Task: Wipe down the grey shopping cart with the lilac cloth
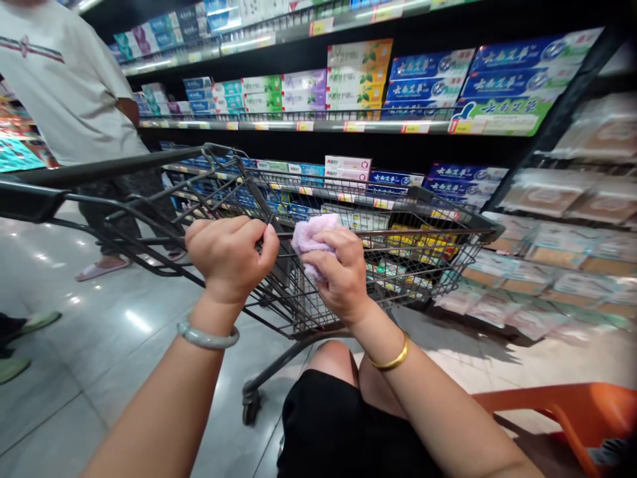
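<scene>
A dark metal shopping cart [298, 302] stands sideways in front of me. My left hand [231, 255], with a pale bangle on its wrist, is closed round the cart's upper side rail, left of centre. Just to the right, my right hand [341, 269], with a gold bangle on its wrist, grips a crumpled pale purple cloth [316, 232]. The cloth lies against the same rail. My right fingers are curled over it and hide part of it. A gap separates the two hands.
Shelves [293, 126] of toothpaste boxes stand behind the cart. A person in a white shirt [74, 86] is at the left, with another person's feet below. Packaged goods [562, 252] hang at the right. An orange plastic item [547, 400] is at the lower right.
</scene>
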`<action>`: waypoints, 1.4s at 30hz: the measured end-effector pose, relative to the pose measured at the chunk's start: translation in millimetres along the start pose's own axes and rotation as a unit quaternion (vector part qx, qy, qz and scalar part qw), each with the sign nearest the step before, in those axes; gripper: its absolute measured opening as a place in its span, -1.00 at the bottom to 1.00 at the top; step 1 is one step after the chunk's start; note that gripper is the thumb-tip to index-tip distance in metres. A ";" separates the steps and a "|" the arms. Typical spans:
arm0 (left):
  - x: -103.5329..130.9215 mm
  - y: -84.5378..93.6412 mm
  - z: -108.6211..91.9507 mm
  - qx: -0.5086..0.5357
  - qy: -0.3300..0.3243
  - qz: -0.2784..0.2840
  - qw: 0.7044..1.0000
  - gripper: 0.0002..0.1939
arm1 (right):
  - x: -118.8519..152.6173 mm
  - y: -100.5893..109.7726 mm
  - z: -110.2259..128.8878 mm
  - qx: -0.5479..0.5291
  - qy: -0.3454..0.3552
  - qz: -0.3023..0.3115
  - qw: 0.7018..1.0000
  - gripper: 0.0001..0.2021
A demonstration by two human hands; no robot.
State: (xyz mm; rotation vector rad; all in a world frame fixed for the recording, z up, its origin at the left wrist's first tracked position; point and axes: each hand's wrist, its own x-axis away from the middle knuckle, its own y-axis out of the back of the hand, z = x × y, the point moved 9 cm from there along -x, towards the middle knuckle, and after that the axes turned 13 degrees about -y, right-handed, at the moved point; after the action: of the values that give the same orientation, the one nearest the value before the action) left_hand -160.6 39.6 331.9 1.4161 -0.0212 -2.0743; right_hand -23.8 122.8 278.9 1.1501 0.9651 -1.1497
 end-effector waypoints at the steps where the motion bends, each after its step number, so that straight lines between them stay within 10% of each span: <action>1: -0.4 -1.1 0.0 0.000 0.001 -0.001 1.000 -0.67 | 7.1 -0.3 0.6 0.009 0.024 0.005 1.000 -0.88; 12: -6.0 -17.7 2.0 0.006 0.008 0.021 1.000 -0.66 | 19.1 -29.6 19.4 0.065 0.143 0.063 0.986 -0.91; 16: -5.2 -18.9 0.0 0.017 0.010 0.038 0.999 -0.66 | 62.7 -40.5 3.1 0.107 0.171 0.184 0.962 -0.91; 23: -40.4 -13.7 -47.2 0.164 0.048 -0.007 0.985 -0.76 | 68.9 -24.9 -14.8 0.105 0.142 0.177 0.968 -0.92; 31: -61.1 -51.7 -112.1 0.195 0.023 0.069 0.978 -0.64 | 109.1 -36.1 -35.5 0.075 0.115 0.199 0.970 -0.92; 42: -56.9 -62.8 -109.7 0.113 -0.011 0.021 0.993 -0.60 | 141.2 -70.7 -37.5 0.096 0.091 0.304 0.944 -0.85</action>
State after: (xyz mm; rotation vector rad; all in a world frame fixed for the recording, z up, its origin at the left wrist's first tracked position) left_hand -84.4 153.6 311.3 1.5102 -0.3025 -2.1055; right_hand -69.1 133.9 123.5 1.5933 0.5684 -0.6497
